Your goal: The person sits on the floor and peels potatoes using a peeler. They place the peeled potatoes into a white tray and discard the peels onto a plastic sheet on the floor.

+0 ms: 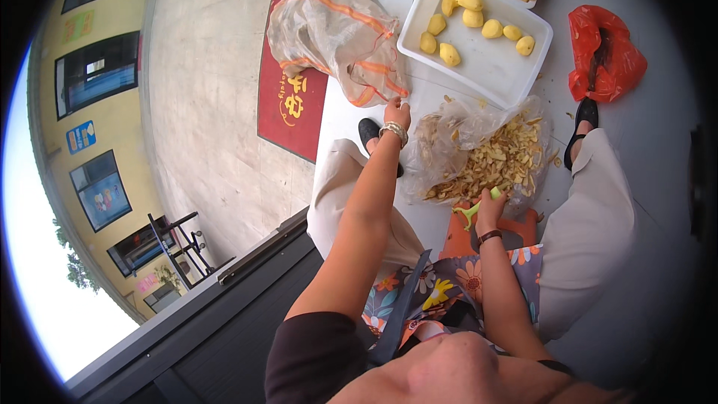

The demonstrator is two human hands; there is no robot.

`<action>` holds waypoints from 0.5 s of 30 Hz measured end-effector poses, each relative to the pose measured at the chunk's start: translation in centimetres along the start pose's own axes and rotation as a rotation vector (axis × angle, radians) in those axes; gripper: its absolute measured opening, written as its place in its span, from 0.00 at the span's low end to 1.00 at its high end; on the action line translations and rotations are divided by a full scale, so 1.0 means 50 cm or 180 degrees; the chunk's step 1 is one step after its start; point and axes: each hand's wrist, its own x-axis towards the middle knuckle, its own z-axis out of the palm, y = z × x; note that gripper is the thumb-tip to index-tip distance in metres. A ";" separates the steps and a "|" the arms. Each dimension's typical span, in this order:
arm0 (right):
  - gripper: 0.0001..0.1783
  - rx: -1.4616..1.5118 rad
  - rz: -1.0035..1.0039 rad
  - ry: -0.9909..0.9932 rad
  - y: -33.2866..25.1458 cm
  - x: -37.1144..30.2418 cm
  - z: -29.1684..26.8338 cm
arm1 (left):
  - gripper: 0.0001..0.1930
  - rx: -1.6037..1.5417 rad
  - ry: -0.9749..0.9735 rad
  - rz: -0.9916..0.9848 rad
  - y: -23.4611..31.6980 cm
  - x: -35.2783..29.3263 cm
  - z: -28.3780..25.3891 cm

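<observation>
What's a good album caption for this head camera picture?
Left hand at the orange-striped sack, right hand holding a green peeler, near heaped peelings and peeled potatoes.

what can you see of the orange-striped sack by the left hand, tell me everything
The orange-striped sack is whitish and see-through, apparently of thin plastic mesh, with bright orange bands across it. It lies crumpled and slumped, still puffed out in places; whatever it may hold cannot be made out. It covers part of the red mat and spreads onto the pale floor, left of the white tub. The left hand is at its near corner, seemingly pinching the edge.
</observation>
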 end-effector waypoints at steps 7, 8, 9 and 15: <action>0.28 0.0159 0.0386 0.0117 -0.022 0.040 0.045 | 0.22 0.0833 0.0263 -0.0233 0.039 0.314 -0.074; 0.28 0.0107 0.0506 0.0067 -0.019 0.026 0.054 | 0.23 0.1428 0.0326 -0.0358 -0.010 0.350 -0.094; 0.27 0.0096 0.0550 0.0075 -0.033 0.034 0.061 | 0.24 0.1626 0.0059 -0.0571 -0.014 0.391 -0.102; 0.22 0.0221 0.0820 -0.0054 0.039 0.071 0.056 | 0.26 0.2628 -0.0340 -0.0541 -0.081 0.517 -0.131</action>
